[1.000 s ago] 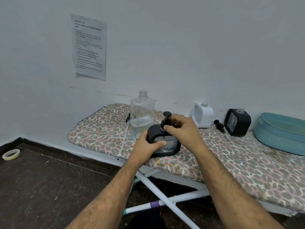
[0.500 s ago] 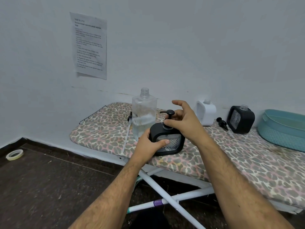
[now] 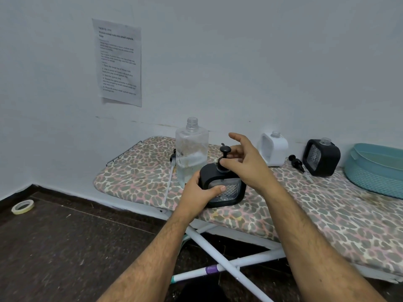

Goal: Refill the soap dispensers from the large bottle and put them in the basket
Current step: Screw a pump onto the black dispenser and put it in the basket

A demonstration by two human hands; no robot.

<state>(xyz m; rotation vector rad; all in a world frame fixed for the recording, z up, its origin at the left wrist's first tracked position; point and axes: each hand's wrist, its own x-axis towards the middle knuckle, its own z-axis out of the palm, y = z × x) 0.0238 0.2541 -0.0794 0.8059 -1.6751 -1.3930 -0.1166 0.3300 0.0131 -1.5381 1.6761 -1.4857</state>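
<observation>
There are three soap dispensers on the worktop (image 3: 327, 216), which has a leopard-pattern cover: two black and one white. The near black dispenser (image 3: 226, 188) stands at the front edge. The left hand (image 3: 199, 194) grips its side, with the thumb on the front face. The right hand (image 3: 244, 162) pinches the collar of the black pump (image 3: 224, 156) on its top, and the other fingers are spread out. The large bottle (image 3: 192, 152), one only, stands open just behind it, about half full. The white dispenser (image 3: 273, 150) and the second black dispenser (image 3: 322, 158) stand without pumps near the wall. One loose pump (image 3: 296, 162) lies between them. One teal basket (image 3: 375, 168) is at the far right. Compared with half a second ago, the right fingers are opened a little wider on the pump; the dispenser stays in the same place.
</observation>
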